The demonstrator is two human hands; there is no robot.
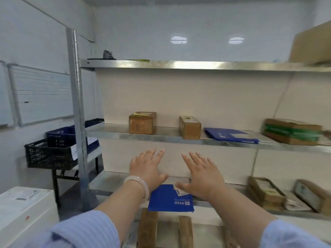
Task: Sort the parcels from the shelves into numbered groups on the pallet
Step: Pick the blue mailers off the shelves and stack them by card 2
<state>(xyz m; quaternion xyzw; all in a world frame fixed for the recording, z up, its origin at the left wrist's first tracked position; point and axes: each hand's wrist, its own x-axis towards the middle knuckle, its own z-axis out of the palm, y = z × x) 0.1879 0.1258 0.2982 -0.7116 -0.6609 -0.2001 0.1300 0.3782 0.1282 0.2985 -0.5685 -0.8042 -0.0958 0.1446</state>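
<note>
Fetch step.
My left hand [146,167] and right hand [203,174] hovered spread, empty, above the blue parcel [168,201]; grasping it looked next.

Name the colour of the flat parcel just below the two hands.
The flat parcel is blue with white print, clearest in the head view.

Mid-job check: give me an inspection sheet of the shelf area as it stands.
surface: metal shelving, three levels; wooden slats in front below.
job's things: middle level: left brown box, right brown box, blue mailer, green-taped box. Bottom level: second blue mailer, flat cardboard parcels.
clutter: top level: dark object, large carton.
grips: left hand and right hand open, spread above second blue mailer, holding nothing.
cables: thin line on back wall; cable or not, cannot tell.
surroundings: whiteboard, crates, white box at left.
</note>
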